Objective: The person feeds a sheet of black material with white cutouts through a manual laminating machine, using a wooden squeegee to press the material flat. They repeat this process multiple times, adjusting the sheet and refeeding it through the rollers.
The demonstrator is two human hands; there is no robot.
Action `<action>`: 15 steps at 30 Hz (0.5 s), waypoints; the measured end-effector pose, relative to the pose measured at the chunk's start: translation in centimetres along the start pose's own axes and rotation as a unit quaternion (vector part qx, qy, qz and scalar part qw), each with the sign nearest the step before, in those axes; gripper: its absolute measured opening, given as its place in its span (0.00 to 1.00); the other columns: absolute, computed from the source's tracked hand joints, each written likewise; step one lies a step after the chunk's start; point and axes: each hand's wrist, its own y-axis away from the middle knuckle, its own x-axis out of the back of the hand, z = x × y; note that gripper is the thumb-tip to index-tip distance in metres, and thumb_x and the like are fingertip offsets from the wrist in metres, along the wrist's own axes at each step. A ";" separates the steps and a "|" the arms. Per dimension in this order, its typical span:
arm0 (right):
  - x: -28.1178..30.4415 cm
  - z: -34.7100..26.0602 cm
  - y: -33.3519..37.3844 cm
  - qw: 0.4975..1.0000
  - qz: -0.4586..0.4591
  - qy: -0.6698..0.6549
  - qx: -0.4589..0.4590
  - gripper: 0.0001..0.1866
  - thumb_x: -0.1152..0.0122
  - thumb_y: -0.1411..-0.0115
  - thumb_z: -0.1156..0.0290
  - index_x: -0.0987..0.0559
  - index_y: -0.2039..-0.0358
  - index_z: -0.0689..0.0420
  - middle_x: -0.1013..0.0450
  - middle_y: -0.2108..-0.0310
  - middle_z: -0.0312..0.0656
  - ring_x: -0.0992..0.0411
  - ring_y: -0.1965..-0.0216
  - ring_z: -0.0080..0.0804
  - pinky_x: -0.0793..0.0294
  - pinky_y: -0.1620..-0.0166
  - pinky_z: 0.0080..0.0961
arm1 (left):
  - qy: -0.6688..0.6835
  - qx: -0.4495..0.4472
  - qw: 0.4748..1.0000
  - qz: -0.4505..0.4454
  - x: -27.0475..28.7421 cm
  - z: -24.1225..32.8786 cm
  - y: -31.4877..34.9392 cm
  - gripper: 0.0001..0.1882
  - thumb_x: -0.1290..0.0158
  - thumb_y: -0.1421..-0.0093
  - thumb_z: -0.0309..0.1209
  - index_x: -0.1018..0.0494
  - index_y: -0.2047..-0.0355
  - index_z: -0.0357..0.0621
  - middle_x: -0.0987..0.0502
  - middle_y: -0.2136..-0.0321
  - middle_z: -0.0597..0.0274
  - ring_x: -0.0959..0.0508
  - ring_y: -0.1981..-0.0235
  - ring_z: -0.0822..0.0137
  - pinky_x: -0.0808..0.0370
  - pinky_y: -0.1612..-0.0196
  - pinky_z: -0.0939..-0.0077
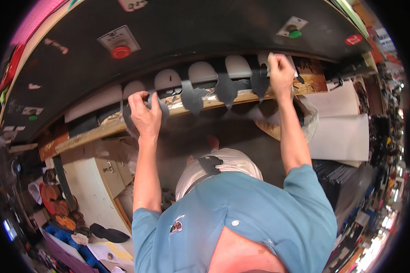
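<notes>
A thin dark sheet with rounded cut-outs and hanging tongues (192, 98) stretches between my hands over the wooden edge of the machine bed. My left hand (145, 113) has its fingers and thumb bent around the sheet's left part; the exact grip is partly hidden. At the far right end, my right hand (281, 77) is closed, raised beside the last tongue, apparently pinching the sheet. Pale rounded pieces (202, 72) show in a row behind the tongues, under the black machine front. Tongues near my left hand look blurred.
The black machine panel (191, 32) carries a red button (120, 51) and a green button (295, 33). White sheets (339, 136) lie on a dark stack (335, 175) at the right, near a clear plastic bag (309, 118). A pale cabinet (89, 177) stands left.
</notes>
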 end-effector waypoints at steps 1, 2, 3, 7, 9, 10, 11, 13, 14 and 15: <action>-0.9 0.9 2.6 0.998 -0.029 -0.050 -0.030 0.15 0.34 0.27 0.62 0.18 0.68 0.61 0.30 0.77 0.25 0.37 0.74 0.12 0.36 0.70 0.18 | -0.007 0.002 1.000 0.001 0.3 0.0 0.4 0.12 0.33 0.37 0.28 0.25 0.59 0.39 0.23 0.63 0.53 0.22 0.66 0.54 0.23 0.61 0.62; -2.1 1.7 4.4 0.999 -0.046 -0.012 -0.014 0.16 0.32 0.29 0.64 0.19 0.70 0.62 0.31 0.79 0.27 0.37 0.77 0.14 0.36 0.72 0.21 | -0.016 0.002 1.000 -0.003 0.4 0.1 0.5 0.12 0.33 0.38 0.28 0.25 0.60 0.39 0.22 0.64 0.52 0.20 0.65 0.51 0.22 0.61 0.59; -2.6 2.3 5.6 0.995 -0.043 0.019 0.083 0.15 0.31 0.31 0.65 0.20 0.71 0.62 0.31 0.79 0.30 0.37 0.78 0.17 0.36 0.72 0.22 | -0.038 -0.029 0.999 -0.003 0.5 0.2 0.6 0.11 0.33 0.37 0.30 0.25 0.61 0.40 0.21 0.67 0.53 0.20 0.67 0.52 0.23 0.63 0.59; -3.7 3.4 6.6 0.987 -0.038 0.074 0.135 0.14 0.27 0.35 0.68 0.20 0.74 0.61 0.33 0.80 0.39 0.36 0.80 0.25 0.35 0.73 0.27 | -0.042 0.019 0.999 -0.024 0.2 0.4 0.5 0.09 0.36 0.35 0.30 0.25 0.65 0.42 0.21 0.72 0.56 0.20 0.70 0.51 0.24 0.63 0.57; -3.6 3.0 6.2 0.982 -0.062 0.100 0.150 0.13 0.27 0.37 0.68 0.20 0.75 0.59 0.30 0.80 0.39 0.34 0.81 0.30 0.34 0.74 0.30 | -0.044 0.026 0.998 -0.021 0.1 0.3 0.5 0.08 0.37 0.35 0.29 0.25 0.65 0.42 0.21 0.72 0.56 0.19 0.70 0.51 0.24 0.63 0.56; -3.6 2.8 6.1 0.978 -0.071 0.112 0.158 0.13 0.27 0.38 0.68 0.20 0.76 0.59 0.29 0.80 0.39 0.33 0.81 0.32 0.33 0.74 0.31 | -0.042 0.018 0.999 -0.020 0.0 0.3 0.5 0.08 0.37 0.35 0.29 0.25 0.65 0.42 0.21 0.72 0.56 0.19 0.69 0.50 0.24 0.63 0.56; -3.5 2.6 6.0 0.980 -0.066 0.111 0.154 0.14 0.27 0.38 0.68 0.20 0.76 0.59 0.29 0.80 0.40 0.32 0.81 0.33 0.33 0.74 0.32 | -0.041 0.015 0.999 -0.022 0.0 0.2 0.5 0.07 0.37 0.35 0.29 0.25 0.65 0.42 0.21 0.71 0.55 0.19 0.69 0.50 0.24 0.63 0.56; -3.6 2.5 6.0 0.981 -0.070 0.112 0.145 0.14 0.27 0.38 0.67 0.20 0.76 0.59 0.28 0.79 0.40 0.32 0.81 0.33 0.32 0.74 0.32 | -0.041 0.017 0.999 -0.029 -0.1 0.0 0.5 0.07 0.37 0.35 0.29 0.25 0.65 0.41 0.20 0.70 0.54 0.19 0.67 0.48 0.23 0.61 0.54; -3.7 2.6 6.0 0.980 -0.076 0.111 0.147 0.14 0.27 0.38 0.67 0.20 0.76 0.59 0.28 0.79 0.41 0.32 0.81 0.33 0.32 0.73 0.32 | -0.039 0.017 0.999 -0.031 -0.2 -0.2 0.4 0.07 0.37 0.35 0.29 0.25 0.65 0.41 0.20 0.70 0.54 0.18 0.66 0.48 0.23 0.61 0.54; -3.8 2.9 6.1 0.980 -0.078 0.115 0.142 0.14 0.27 0.38 0.66 0.20 0.76 0.59 0.28 0.79 0.40 0.32 0.81 0.33 0.32 0.73 0.31 | -0.036 0.016 0.999 -0.035 -0.1 -0.3 0.4 0.07 0.37 0.35 0.29 0.25 0.65 0.41 0.20 0.69 0.53 0.18 0.66 0.47 0.23 0.60 0.54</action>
